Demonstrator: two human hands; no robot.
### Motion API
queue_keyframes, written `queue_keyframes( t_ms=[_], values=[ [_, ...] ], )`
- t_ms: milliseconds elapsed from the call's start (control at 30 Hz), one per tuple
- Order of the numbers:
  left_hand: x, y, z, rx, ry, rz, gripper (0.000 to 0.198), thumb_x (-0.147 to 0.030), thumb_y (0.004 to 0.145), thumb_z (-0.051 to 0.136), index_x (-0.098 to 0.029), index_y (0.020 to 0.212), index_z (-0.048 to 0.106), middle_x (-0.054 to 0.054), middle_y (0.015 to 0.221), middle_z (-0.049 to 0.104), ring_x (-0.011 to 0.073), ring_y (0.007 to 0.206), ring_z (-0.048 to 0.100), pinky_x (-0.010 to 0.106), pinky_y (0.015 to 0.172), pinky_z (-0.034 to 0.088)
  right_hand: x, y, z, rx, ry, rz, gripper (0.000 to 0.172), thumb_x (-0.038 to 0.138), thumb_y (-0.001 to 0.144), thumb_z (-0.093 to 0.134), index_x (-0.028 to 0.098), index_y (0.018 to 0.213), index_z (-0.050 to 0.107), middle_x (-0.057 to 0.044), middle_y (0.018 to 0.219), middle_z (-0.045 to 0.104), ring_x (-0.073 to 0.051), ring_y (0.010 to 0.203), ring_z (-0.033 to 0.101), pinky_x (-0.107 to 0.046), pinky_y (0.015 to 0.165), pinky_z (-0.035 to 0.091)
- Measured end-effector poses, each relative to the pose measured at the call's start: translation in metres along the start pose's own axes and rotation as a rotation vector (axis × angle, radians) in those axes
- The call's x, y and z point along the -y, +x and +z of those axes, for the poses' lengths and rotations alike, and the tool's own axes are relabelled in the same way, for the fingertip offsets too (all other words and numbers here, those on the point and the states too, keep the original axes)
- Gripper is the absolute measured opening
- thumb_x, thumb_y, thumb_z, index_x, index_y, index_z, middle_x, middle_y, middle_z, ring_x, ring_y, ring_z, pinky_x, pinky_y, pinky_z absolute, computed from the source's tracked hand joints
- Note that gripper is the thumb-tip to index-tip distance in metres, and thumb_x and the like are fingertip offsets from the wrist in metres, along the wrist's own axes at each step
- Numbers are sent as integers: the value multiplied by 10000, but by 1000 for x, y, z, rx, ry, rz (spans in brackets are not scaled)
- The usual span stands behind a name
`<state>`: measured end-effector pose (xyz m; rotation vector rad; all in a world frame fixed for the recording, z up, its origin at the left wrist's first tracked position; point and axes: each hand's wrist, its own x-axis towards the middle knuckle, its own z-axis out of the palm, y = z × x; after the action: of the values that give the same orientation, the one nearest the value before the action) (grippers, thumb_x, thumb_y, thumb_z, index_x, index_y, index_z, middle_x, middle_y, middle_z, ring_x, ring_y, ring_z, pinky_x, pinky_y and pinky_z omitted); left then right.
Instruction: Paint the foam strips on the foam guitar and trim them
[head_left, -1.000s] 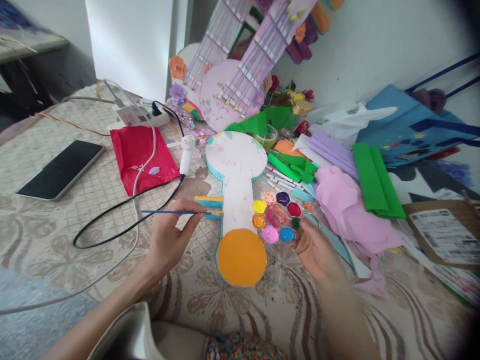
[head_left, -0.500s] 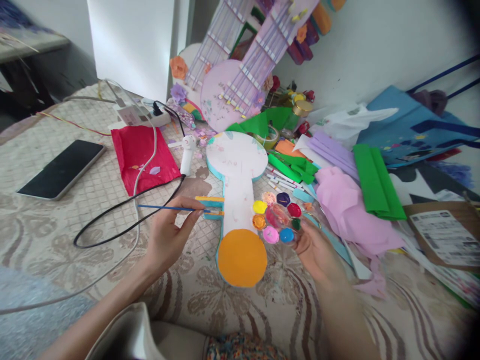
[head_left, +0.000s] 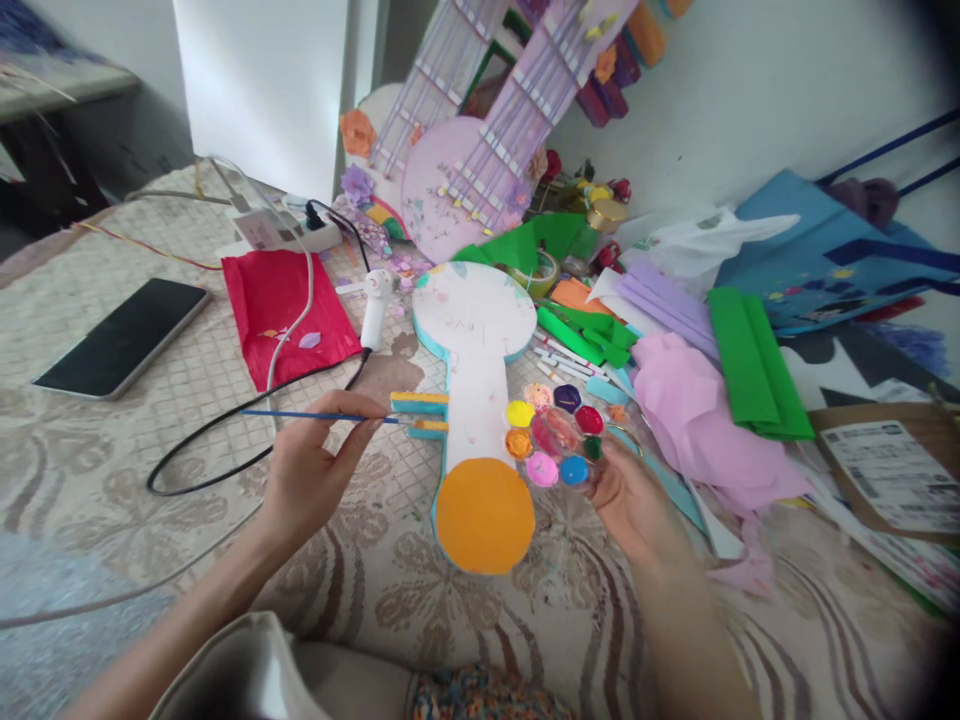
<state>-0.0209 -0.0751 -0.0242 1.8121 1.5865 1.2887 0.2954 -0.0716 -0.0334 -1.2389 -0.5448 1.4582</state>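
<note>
My left hand (head_left: 307,470) is closed in a pinch on a thin blue paintbrush (head_left: 315,415), held level with its tip at the small side tabs (head_left: 420,412) of a white guitar-shaped cutout (head_left: 474,340). That cutout lies flat on the patterned cloth and has teal edges and an orange circle (head_left: 484,514) at its near end. My right hand (head_left: 637,505) grips a clear round paint palette (head_left: 555,437) with several wells of colour, held just right of the cutout's neck.
A black phone (head_left: 124,336) lies far left. Red paper (head_left: 281,305), a white glue gun (head_left: 373,305) and cables cross the middle. Green, pink and purple paper sheets (head_left: 697,370) pile at right. Lilac cardboard guitars (head_left: 480,150) lean on the back wall.
My left hand has slid left along the brush and drawn it back, so the tip has moved off the tabs' inner end toward their outer edge. The palette hand stays still.
</note>
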Motion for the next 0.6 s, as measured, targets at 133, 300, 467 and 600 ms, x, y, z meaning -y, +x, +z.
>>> queue_keyframes(
  t_ms=[133,300,467,600],
  values=[
    [1,0,-9,-12,37,-26,71,-190,866,570,-220,883,632,2,854,671,157,833,623,290,783,464,0,0,0,1,-8,-8,206,313,670,772,215,833,694,32,778,736,-134,581,661,-212,470,531],
    [4,0,-7,-37,-48,-88,61,-234,867,579,-224,902,629,13,866,665,179,853,620,324,804,455,0,0,0,0,-7,-8,195,310,667,776,216,815,689,32,757,730,-130,565,655,-208,453,522],
    [5,3,9,-6,-167,-149,72,-261,851,603,-215,901,629,26,885,668,194,876,626,346,826,458,0,-1,0,18,-13,-16,215,323,672,774,219,846,704,17,804,744,-137,599,669,-207,474,531],
    [6,5,19,14,-189,-176,88,-283,844,605,-209,885,627,22,860,664,192,848,623,345,806,461,1,-1,0,21,-12,-18,220,326,677,772,225,861,710,15,811,747,-140,609,672,-204,473,530]
  ],
)
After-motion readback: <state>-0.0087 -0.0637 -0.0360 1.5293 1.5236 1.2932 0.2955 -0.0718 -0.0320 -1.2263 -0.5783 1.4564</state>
